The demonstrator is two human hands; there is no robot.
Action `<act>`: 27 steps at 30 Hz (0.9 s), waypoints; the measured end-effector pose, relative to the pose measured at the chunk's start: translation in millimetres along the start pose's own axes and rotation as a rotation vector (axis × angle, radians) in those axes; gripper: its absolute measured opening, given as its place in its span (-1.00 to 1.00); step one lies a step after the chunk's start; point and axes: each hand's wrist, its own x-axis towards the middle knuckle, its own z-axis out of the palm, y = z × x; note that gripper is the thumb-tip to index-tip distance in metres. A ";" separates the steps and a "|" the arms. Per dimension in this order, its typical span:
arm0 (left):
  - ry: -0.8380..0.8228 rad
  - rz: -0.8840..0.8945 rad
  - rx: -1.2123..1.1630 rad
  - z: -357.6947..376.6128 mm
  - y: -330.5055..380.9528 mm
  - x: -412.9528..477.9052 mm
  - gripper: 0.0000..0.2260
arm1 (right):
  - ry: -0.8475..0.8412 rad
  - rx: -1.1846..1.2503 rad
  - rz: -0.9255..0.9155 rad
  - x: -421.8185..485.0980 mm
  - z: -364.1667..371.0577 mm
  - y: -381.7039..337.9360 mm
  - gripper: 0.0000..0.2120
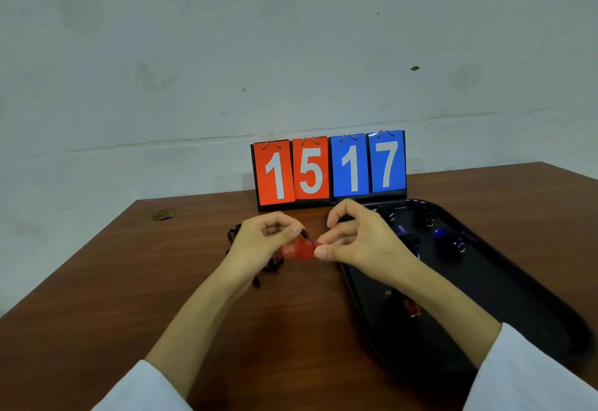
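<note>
A small red translucent plastic piece (298,250) is held above the brown table between both hands. My left hand (259,242) pinches a thin black cord or clip (305,235) at the piece's top left, thumb and forefinger together. My right hand (359,242) pinches the piece's right end between thumb and fingers. Black cords (271,265) lie on the table under my left hand, partly hidden by it.
A black tray (504,284) lies at the right, holding several blue pieces (448,239) and a red piece (411,308). A flip scoreboard (328,169) reading 15 and 17 stands at the back. A small brown mark (164,214) shows near the table's far left edge.
</note>
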 end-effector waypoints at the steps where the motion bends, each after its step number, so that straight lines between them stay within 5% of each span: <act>1: -0.002 -0.041 -0.029 0.2 -0.5 0.0 -0.93 | 0.009 0.041 0.011 0.3 -1.3 -0.7 -0.67; 7: -0.168 -0.050 0.006 19.4 1.8 -9.1 -0.79 | 0.118 0.225 0.016 0.9 -4.3 -2.4 -0.71; 13: -0.136 0.007 0.188 28.3 -2.0 -10.5 -0.75 | 0.407 -0.143 0.018 7.2 -10.5 12.9 -0.76; 19: -0.162 0.141 0.217 25.8 5.2 -13.4 -0.87 | 0.159 -0.489 -0.086 6.2 -10.7 17.1 -0.80; 23: -0.124 0.160 0.233 19.7 7.9 -11.7 -0.88 | -0.056 -0.442 -0.083 4.5 -5.5 15.2 -0.84; 27: -0.059 0.167 0.208 9.2 9.3 -8.2 -0.85 | -0.092 -0.263 -0.083 1.8 -4.6 9.5 -0.82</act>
